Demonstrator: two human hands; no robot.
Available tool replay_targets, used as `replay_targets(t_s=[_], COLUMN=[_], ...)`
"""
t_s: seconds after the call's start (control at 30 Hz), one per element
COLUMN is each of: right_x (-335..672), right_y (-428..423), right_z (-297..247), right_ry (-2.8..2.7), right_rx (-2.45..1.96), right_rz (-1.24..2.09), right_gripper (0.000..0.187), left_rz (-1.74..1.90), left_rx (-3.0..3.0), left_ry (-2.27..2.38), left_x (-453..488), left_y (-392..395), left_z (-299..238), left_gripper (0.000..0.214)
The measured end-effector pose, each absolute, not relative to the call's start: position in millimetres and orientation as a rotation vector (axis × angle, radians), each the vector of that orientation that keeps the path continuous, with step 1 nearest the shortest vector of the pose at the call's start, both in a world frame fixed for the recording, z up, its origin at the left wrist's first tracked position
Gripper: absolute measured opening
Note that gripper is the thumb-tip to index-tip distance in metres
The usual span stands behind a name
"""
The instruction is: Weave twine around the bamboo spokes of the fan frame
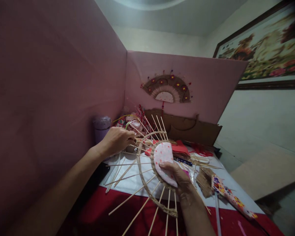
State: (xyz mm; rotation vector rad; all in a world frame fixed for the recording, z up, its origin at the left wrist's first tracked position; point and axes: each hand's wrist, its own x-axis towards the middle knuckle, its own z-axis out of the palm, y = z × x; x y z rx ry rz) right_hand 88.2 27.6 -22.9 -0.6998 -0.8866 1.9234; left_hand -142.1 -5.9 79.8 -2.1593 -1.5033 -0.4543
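Clearly, we have a light thing here: the half-round skewer fan [159, 167] sits at the lower centre of the frame, raised over the worktop [127, 185], its rays spreading to the left. Our right hand [173, 173] pinches it near the straight edge, thumb flat on the spotted cloth patch [164, 151], fingers hidden behind. Our left hand [121, 139], left of centre, has its fingers curled together beside the upper rays; we cannot tell whether that grip pinches a skewer, cord or nothing.

We judge the patch the best place to hold, since it looks padded but backed by something firm, and dry cloth should not slip. The bamboo skewers [132, 195] look stiff yet thin, so we would expect their long free ends to snap or twist if squeezed or knocked. The braided cord arc [139, 165] seems softer; we would support it where it crosses a skewer, with a gentle touch, rather than tug it between rays.
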Motion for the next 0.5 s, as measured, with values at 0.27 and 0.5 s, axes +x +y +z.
replay_targets(t_s=[0.27,0.5], right_x=[90,91], right_y=[30,24], right_z=[-26,-19], right_ry=[-0.749,-0.737], right_rx=[-0.7,-0.619], right_rz=[1.943,2.024], right_gripper=[0.028,0.033], left_rz=[-0.907,-1.577], left_rx=[-2.209,-2.844], left_ry=[-1.876,-2.251], left_x=[-163,-185], left_y=[-6,-15], left_z=[71,79], left_gripper=[0.016,0.031])
